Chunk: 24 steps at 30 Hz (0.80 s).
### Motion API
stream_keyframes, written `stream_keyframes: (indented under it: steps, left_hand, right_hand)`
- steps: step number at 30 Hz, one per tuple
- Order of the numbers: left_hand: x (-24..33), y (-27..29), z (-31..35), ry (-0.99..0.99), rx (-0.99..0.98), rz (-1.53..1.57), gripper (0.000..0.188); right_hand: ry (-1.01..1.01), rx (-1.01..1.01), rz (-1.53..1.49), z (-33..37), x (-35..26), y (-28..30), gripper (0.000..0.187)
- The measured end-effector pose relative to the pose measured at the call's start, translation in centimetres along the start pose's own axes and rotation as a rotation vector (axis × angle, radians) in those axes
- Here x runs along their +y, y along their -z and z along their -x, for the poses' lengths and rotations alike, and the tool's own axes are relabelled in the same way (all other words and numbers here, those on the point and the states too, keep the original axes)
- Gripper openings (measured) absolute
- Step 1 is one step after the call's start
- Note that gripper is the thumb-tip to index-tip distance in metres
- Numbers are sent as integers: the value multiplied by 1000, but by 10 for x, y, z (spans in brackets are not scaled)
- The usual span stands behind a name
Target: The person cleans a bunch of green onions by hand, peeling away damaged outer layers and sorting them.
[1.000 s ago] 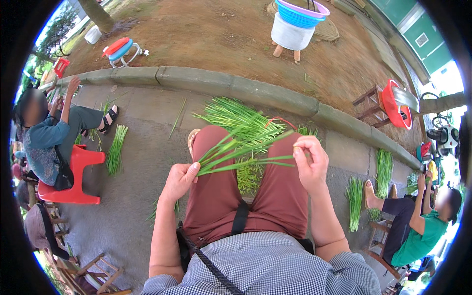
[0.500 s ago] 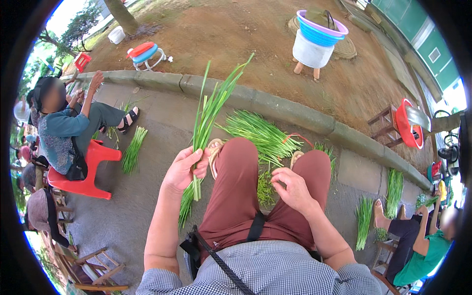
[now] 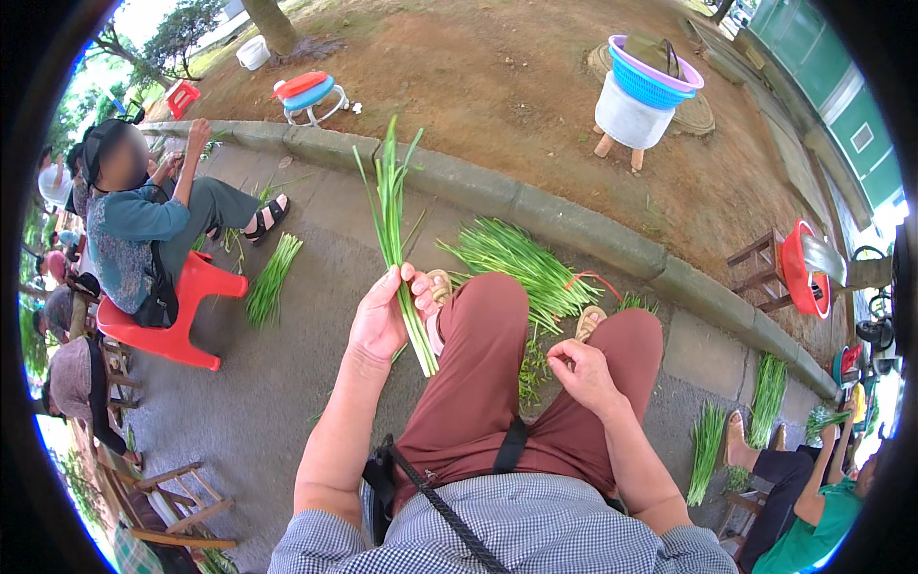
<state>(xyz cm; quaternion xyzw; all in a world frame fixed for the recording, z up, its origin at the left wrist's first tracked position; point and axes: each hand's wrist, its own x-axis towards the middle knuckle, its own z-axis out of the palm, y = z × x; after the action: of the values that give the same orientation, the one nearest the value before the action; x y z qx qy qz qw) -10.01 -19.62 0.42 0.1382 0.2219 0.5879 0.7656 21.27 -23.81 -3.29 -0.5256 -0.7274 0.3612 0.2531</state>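
My left hand (image 3: 381, 314) is closed round the lower stems of a bunch of garlic chives (image 3: 390, 206), in front of my left knee. The green leaves point up and away, while the pale stem ends stick out below the fist. My right hand (image 3: 585, 375) hovers over the inner side of my right thigh, its fingers curled into a pinch; whether anything is between them is hidden. Beyond my knees a larger heap of garlic chives (image 3: 521, 258) lies on the pavement, with a red tie (image 3: 598, 278) at its near end. Loose green trimmings (image 3: 532, 371) lie between my legs.
A stone kerb (image 3: 535, 206) crosses beyond the heap. At left, a person (image 3: 134, 220) sits on a red plastic stool (image 3: 182, 316) near another chive bundle (image 3: 274, 279). At right, a person in green (image 3: 813, 517) sits by more chive bundles (image 3: 708, 450). Basins (image 3: 655, 72) stand past the kerb.
The chive bunch has swung from leaning right to leaning slightly left, its stem ends now toward my left thigh. My right hand's fingers have drawn into a tighter pinch. The whole view has shifted slightly.
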Motion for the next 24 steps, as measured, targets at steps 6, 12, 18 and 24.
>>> stream_keyframes:
  steps: [6, 12, 18, 24]
  left_hand:
    - [1, 7, 7, 48, -140, 126, 25]
    - [13, -5, 17, 235, -327, -136, 26]
    - [-43, -22, 16, -254, -517, -1396, 19]
    - [-54, -40, 36, -47, -240, -2359, 9]
  right_hand:
    - [23, 50, -28, -5, 7, -4, 8]
    - [-63, -41, -557, -15, -17, -5, 17]
    - [-113, -292, -1242, -33, -63, -43, 66]
    - [-417, -176, -1603, -34, -45, -51, 12]
